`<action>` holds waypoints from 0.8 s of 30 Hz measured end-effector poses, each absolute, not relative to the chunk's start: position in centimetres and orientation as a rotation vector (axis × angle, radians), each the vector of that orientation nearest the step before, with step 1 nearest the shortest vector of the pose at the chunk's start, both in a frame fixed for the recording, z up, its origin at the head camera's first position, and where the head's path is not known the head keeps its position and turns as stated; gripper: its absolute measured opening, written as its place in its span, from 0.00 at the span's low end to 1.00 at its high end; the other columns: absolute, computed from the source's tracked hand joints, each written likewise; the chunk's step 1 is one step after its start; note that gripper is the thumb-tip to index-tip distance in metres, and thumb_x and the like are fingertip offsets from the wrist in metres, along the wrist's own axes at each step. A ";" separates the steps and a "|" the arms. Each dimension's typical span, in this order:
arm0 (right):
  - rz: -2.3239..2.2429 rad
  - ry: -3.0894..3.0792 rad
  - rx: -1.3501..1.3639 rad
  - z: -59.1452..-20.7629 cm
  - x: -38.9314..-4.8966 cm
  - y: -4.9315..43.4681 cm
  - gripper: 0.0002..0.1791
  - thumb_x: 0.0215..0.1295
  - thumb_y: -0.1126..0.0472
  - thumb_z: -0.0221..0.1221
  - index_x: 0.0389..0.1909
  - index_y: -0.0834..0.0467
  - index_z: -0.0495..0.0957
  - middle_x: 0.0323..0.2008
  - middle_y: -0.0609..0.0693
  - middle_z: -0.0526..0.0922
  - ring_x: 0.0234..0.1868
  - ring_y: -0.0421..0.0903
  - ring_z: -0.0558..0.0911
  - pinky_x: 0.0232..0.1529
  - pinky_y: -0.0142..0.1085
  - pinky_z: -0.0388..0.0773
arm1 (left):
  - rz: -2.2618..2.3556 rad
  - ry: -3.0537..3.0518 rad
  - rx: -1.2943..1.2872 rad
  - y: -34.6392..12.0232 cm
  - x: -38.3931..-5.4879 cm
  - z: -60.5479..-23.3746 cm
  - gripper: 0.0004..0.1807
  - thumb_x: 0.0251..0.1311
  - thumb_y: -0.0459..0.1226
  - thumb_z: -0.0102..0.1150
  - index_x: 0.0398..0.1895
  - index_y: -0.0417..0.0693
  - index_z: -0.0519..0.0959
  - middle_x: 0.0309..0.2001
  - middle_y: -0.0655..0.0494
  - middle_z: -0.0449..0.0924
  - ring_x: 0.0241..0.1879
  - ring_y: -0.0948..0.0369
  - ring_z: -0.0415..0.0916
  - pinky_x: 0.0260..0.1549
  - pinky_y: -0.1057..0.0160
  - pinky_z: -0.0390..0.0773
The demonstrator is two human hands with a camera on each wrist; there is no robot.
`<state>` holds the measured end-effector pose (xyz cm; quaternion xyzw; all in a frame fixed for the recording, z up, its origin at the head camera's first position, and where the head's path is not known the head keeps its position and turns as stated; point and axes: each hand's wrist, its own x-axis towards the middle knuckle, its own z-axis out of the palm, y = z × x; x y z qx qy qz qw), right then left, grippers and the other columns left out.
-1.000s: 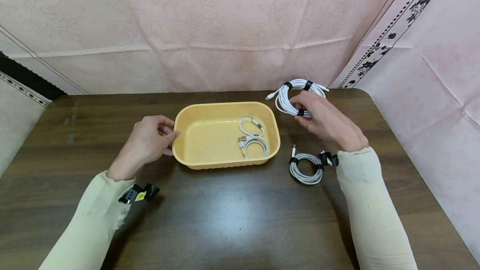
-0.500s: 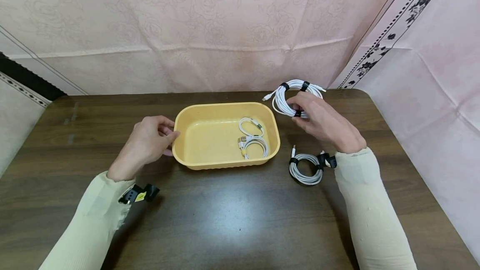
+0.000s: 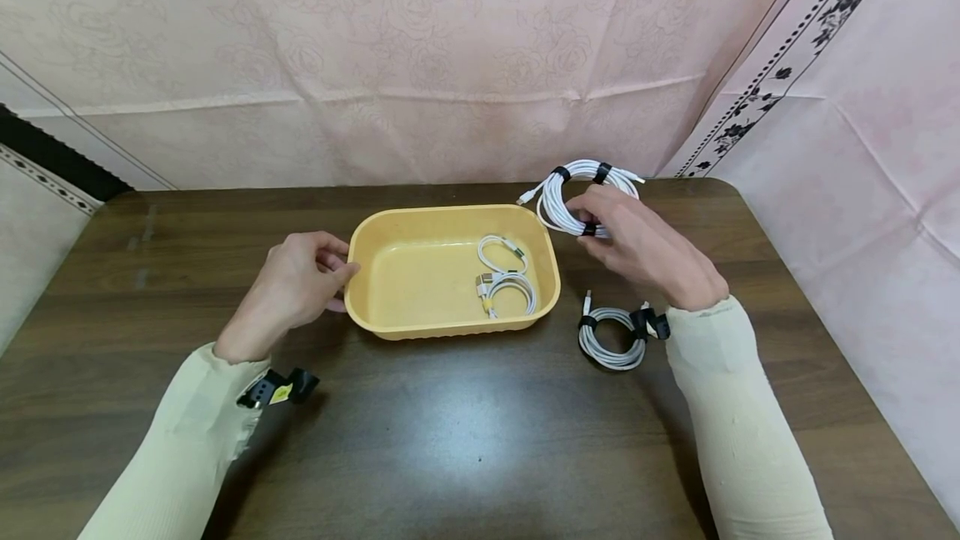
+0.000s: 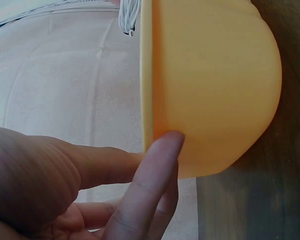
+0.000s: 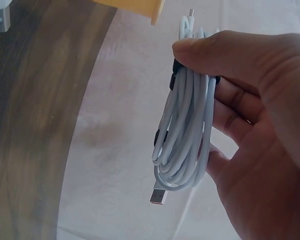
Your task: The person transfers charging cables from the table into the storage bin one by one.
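My right hand [image 3: 645, 244] grips a coiled white USB cable [image 3: 558, 202] bound with black straps, held in the air just past the right end of a yellow plastic bin [image 3: 442, 330]. In the right wrist view, the thumb presses across the cable coil [image 5: 185, 120], and its USB plug [image 5: 158, 195] points down. At the bin's left end, my left hand [image 3: 300, 282] pinches the rim between thumb and fingers. The left wrist view shows a fingertip [image 4: 170, 142] against the bin's outer wall [image 4: 220, 80]. Inside the bin, at its right side, lie small coiled white cables [image 3: 525, 286].
On the brown wooden table [image 3: 450, 440], a grey coiled cable [image 3: 611, 357] with black straps lies to the right of the bin, near my right wrist. A pink floral cloth [image 3: 420, 65] hangs behind the table's back edge.
My right hand has drifted slightly left with the white cable, bringing its plug end up to the bin's right back corner. The left hand and the bin stay put.
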<state>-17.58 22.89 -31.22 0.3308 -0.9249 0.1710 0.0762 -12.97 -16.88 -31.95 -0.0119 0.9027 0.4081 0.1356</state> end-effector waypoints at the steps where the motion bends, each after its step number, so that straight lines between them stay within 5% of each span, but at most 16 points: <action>1: 0.513 -2.774 0.993 -31.2 -17.6 22.8 0.17 0.64 0.73 0.64 0.53 0.64 0.77 0.44 0.53 0.80 0.47 0.49 0.77 0.51 0.44 0.76 | 1.182 2.615 -0.032 -16.9 -13.0 -32.0 0.19 0.73 0.35 0.55 0.61 0.32 0.72 0.46 0.38 0.79 0.30 0.60 0.87 0.36 0.55 0.91; 24: 0.472 -2.778 1.019 -30.7 -16.8 21.9 0.17 0.66 0.71 0.64 0.55 0.63 0.77 0.47 0.52 0.80 0.50 0.48 0.77 0.54 0.44 0.78 | 1.171 2.630 -0.039 -16.7 -13.2 -32.1 0.20 0.73 0.36 0.57 0.61 0.31 0.73 0.45 0.39 0.79 0.27 0.62 0.85 0.32 0.58 0.91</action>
